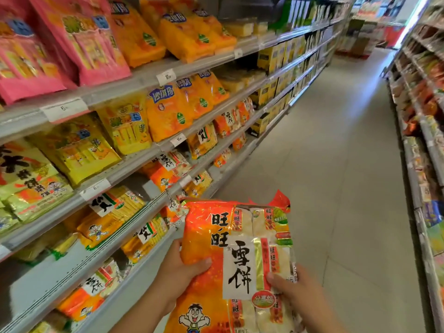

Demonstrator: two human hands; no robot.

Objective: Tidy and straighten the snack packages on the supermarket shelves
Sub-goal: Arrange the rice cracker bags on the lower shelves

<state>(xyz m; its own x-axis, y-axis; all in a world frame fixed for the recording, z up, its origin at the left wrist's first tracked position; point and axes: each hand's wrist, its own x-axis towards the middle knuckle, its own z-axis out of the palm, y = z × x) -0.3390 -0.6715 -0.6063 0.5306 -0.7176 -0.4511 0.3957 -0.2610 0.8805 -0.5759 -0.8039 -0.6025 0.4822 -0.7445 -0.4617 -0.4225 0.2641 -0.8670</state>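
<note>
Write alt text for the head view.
Two hands, left hand and right hand, hold an orange rice cracker bag in a supermarket aisle. Shelves on the left hold pink, yellow and orange snack packages.

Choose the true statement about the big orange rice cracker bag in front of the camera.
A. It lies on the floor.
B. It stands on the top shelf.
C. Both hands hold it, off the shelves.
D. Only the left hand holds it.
C: the left hand and right hand both grip the orange rice cracker bag in the aisle, clear of the shelves.

Tiered grey shelves [134,79] with pink [79,37], orange [168,114] and yellow snack packages [79,147]
</note>
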